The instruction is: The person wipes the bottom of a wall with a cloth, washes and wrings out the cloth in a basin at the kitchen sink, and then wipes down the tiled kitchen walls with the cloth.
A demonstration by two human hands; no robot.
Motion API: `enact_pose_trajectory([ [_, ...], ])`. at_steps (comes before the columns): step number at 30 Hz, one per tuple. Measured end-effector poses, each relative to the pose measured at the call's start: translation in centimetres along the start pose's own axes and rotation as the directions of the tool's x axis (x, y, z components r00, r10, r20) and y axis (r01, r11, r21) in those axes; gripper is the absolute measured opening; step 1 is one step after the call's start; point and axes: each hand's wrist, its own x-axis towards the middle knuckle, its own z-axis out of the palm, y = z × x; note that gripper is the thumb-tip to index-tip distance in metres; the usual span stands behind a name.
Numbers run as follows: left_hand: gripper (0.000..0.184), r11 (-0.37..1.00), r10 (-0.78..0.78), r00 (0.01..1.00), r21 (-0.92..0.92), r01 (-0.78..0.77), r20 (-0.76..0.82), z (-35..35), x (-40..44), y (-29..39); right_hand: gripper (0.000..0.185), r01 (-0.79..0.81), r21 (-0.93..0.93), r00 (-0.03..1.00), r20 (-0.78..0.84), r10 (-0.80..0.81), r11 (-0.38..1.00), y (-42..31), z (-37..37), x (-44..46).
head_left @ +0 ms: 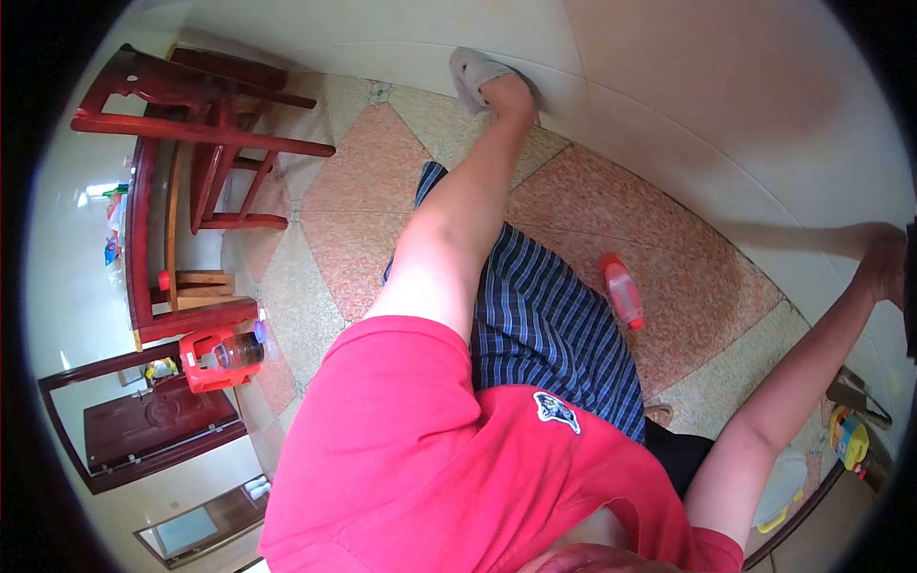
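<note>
Past the pink sleeve, my left hand (512, 93) reaches the pale tiled wall with a light grey cloth (470, 78); the fingers are mostly hidden in the cloth. At the far right edge my right hand (888, 263) is beside the wall, partly cut off and dark, its fingers not clear. A pink bottle with red ends (624, 291) lies on the floor tiles between my arms. Blue checked fabric (544, 329) hangs below my pink shirt.
A dark red wooden chair (215, 134) and a table edge (143, 239) stand at the left. Near them, a red stool (199, 361) bears a dark jug (239, 350). A yellow container (848, 436) is at lower right. A door (158, 417) shows at lower left.
</note>
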Motion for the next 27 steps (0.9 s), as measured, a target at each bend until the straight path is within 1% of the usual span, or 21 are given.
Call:
enact_pose_trajectory([
  [2,0.027,0.964,0.087,0.992,0.243,-0.107,0.092,0.1,-1.2,-1.0,0.013,-0.061,-0.01,0.997,0.04,0.061,0.998,-0.8,-0.5,0.1],
  [3,0.026,0.867,0.157,0.974,0.45,-0.215,0.163,0.2,-2.2,-1.7,0.013,-0.089,-0.023,0.994,0.059,0.09,0.996,-1.2,-0.8,0.2],
  [4,0.025,0.623,0.223,0.935,0.698,-0.353,0.275,0.2,-3.1,-2.4,0.014,-0.114,-0.049,0.99,0.077,0.118,0.992,-1.5,-0.9,0.3],
  [5,0.025,0.25,0.247,0.872,0.842,-0.478,0.422,0.3,-4.4,-3.1,0.014,-0.116,-0.073,0.988,0.09,0.122,0.991,-1.6,-0.9,0.4],
  [6,0.024,-0.102,0.223,0.794,0.824,-0.558,0.565,0.4,-6.1,-3.8,0.014,-0.117,-0.097,0.987,0.103,0.126,0.988,-1.8,-0.8,0.5],
  [7,0.024,-0.37,0.161,0.707,0.706,-0.604,0.689,0.8,-7.9,-4.7,0.013,-0.132,-0.045,0.989,0.069,0.134,0.99,-1.6,-0.3,0.5],
  [9,0.023,-0.598,-0.006,0.54,0.429,-0.676,0.842,1.5,-12.2,-5.7,0.012,-0.102,0.27,0.989,-0.072,0.125,0.957,-0.7,1.9,0.1],
  [11,0.024,-0.549,-0.116,0.444,0.315,-0.774,0.889,2.2,-15.7,-5.1,0.012,0.063,0.651,0.973,-0.208,0.097,0.756,0.4,4.8,-0.1],
  [13,0.026,-0.325,-0.115,0.415,0.36,-0.874,0.903,2.9,-16.5,-5.7,0.014,0.137,0.816,0.973,-0.216,0.077,0.562,1.6,8.1,-0.5],
  [14,0.027,-0.124,-0.063,0.446,0.437,-0.891,0.893,3.5,-16.1,-7.4,0.015,0.135,0.857,0.979,-0.192,0.064,0.498,2.2,9.6,-0.6],
  [15,0.027,0.191,-0.043,0.517,0.515,-0.836,0.855,3.9,-16.5,-7.1,0.016,0.121,0.883,0.986,-0.161,0.051,0.453,2.8,11.1,-0.6],
  [16,0.028,0.492,-0.022,0.584,0.517,-0.7,0.811,4.3,-16.9,-6.8,0.017,0.1,0.902,0.991,-0.129,0.041,0.42,3.2,12.3,-0.8],
  [17,0.028,0.806,-0.078,0.662,0.438,-0.399,0.745,4.4,-18.7,-4.7,0.019,0.083,0.912,0.994,-0.103,0.029,0.403,3.6,13.2,-0.9],
  [18,0.028,0.964,-0.173,0.701,0.265,-0.024,0.691,4.6,-19.8,-3.4,0.02,0.072,0.913,0.996,-0.089,0.024,0.402,3.7,13.4,-0.8],
  [21,0.027,0.848,-0.237,0.459,0.413,-0.333,0.856,4.8,-19.7,-3.8,0.017,0.148,0.858,0.985,-0.175,0.009,0.491,3.8,10.9,-1.1],
  [22,0.028,0.863,-0.238,0.468,0.407,-0.3,0.851,4.8,-19.3,-4.6,0.015,0.226,0.815,0.971,-0.23,-0.06,0.533,3.6,8.9,-1.1],
  [23,0.029,0.879,-0.24,0.477,0.398,-0.263,0.845,5.0,-18.6,-5.7,0.014,0.338,0.807,0.941,-0.308,-0.143,0.484,2.9,6.7,-1.5],
  [24,0.028,0.904,-0.222,0.461,0.359,-0.233,0.859,4.9,-18.7,-5.3,0.014,0.443,0.792,0.897,-0.382,-0.224,0.421,2.2,4.5,-1.9],
  [25,0.028,0.926,-0.205,0.444,0.32,-0.201,0.872,4.9,-18.8,-4.9,0.017,0.556,0.792,0.824,-0.485,-0.293,0.251,1.1,2.5,-3.5],
  [26,0.025,0.951,-0.164,0.403,0.252,-0.176,0.9,4.5,-19.3,-2.3,0.016,0.488,0.869,0.808,-0.412,-0.422,0.086,0.4,1.4,-6.4],
  [27,0.025,0.928,-0.085,0.316,0.191,-0.319,0.945,4.5,-19.3,-1.8,0.013,0.264,0.959,0.82,-0.279,-0.499,-0.103,-0.1,1.1,-9.7],
])
